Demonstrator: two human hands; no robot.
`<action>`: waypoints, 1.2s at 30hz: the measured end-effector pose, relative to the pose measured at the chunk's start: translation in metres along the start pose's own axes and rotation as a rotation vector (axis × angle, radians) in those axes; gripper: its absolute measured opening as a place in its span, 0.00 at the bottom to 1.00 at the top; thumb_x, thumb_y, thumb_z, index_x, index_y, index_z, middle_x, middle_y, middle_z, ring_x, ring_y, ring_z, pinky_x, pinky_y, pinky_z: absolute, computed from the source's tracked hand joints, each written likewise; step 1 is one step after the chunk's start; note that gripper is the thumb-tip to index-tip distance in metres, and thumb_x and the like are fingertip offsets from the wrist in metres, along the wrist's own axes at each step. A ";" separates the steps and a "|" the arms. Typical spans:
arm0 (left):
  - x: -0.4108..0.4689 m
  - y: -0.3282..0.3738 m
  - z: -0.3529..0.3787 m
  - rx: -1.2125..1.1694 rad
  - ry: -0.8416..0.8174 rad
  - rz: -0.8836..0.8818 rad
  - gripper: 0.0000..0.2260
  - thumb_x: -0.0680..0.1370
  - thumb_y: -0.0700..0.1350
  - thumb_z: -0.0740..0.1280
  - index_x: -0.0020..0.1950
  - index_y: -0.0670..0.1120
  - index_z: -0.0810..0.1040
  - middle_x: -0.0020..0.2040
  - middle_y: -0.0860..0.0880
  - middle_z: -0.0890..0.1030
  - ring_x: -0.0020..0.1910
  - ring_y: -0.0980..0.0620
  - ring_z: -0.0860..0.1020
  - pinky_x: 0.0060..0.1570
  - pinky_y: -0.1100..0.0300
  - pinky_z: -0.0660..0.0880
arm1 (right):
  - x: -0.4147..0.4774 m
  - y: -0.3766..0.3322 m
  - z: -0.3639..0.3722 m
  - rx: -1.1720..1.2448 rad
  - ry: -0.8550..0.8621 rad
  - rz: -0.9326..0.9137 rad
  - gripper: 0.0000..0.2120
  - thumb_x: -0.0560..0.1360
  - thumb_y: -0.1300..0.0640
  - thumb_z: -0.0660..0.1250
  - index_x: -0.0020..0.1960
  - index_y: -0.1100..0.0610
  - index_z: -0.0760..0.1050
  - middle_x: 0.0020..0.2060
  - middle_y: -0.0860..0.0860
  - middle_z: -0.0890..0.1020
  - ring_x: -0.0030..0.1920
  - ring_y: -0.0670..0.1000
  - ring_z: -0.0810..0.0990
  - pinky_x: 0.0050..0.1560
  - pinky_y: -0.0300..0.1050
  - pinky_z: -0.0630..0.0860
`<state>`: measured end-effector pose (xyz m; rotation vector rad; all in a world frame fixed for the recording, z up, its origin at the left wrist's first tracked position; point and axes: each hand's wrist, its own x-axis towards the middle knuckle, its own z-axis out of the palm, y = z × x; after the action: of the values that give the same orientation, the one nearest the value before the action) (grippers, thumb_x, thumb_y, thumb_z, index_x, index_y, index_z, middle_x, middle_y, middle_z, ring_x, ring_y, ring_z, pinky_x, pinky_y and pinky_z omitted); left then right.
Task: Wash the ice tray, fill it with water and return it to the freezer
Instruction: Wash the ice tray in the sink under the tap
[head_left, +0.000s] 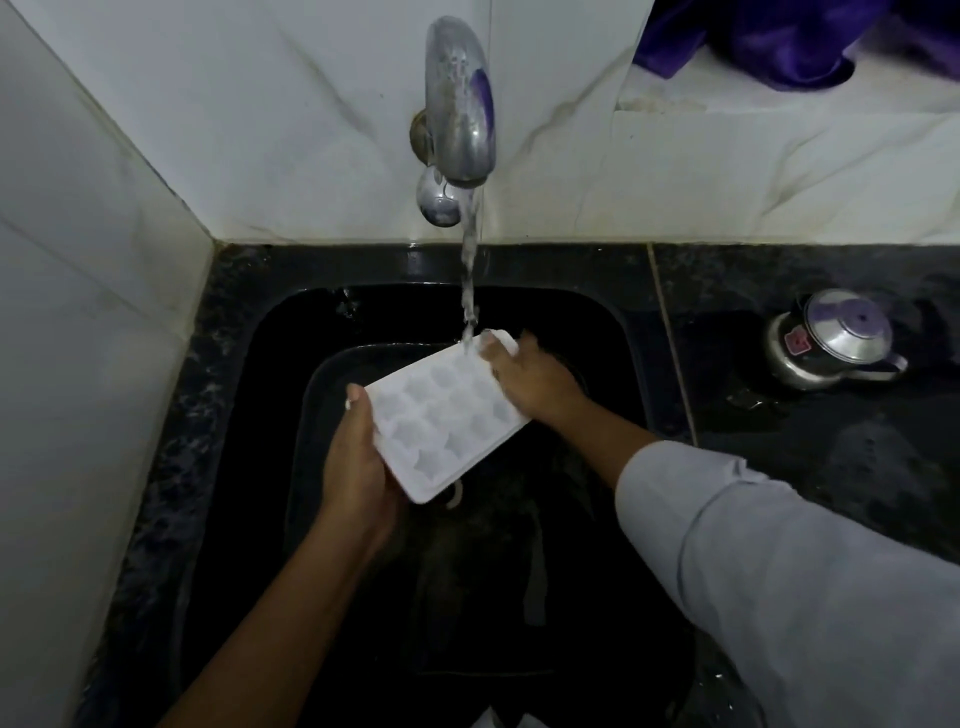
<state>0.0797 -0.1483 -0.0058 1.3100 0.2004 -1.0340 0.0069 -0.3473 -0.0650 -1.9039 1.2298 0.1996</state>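
Head camera, close, looking down into sink (244, 441).

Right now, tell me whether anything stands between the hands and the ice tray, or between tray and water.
Nothing visible does. The left hand and right hand both grip the ice tray, and the stream from the tap falls straight onto its far corner.
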 end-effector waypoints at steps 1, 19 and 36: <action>0.002 0.006 -0.007 -0.033 0.016 -0.014 0.29 0.85 0.65 0.54 0.62 0.44 0.82 0.54 0.43 0.88 0.48 0.45 0.88 0.41 0.53 0.84 | -0.004 -0.001 -0.006 0.132 -0.008 -0.003 0.38 0.79 0.28 0.58 0.72 0.59 0.72 0.63 0.57 0.80 0.63 0.60 0.80 0.66 0.56 0.75; 0.029 -0.012 0.038 0.061 -0.109 0.012 0.34 0.83 0.70 0.53 0.69 0.44 0.80 0.65 0.40 0.84 0.68 0.43 0.81 0.72 0.44 0.73 | -0.076 -0.051 0.031 0.559 0.025 -0.247 0.16 0.82 0.45 0.66 0.63 0.55 0.74 0.60 0.52 0.78 0.61 0.50 0.79 0.66 0.58 0.77; 0.050 -0.009 0.018 -0.441 -0.354 -0.146 0.32 0.83 0.69 0.51 0.74 0.49 0.76 0.69 0.41 0.82 0.63 0.42 0.84 0.68 0.43 0.76 | -0.126 -0.015 0.000 -0.805 0.077 -0.854 0.42 0.83 0.31 0.48 0.84 0.61 0.48 0.84 0.58 0.48 0.84 0.56 0.42 0.82 0.57 0.43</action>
<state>0.0939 -0.1883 -0.0395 0.7098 0.2410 -1.2444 -0.0448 -0.2594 0.0100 -2.9747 0.2615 0.1674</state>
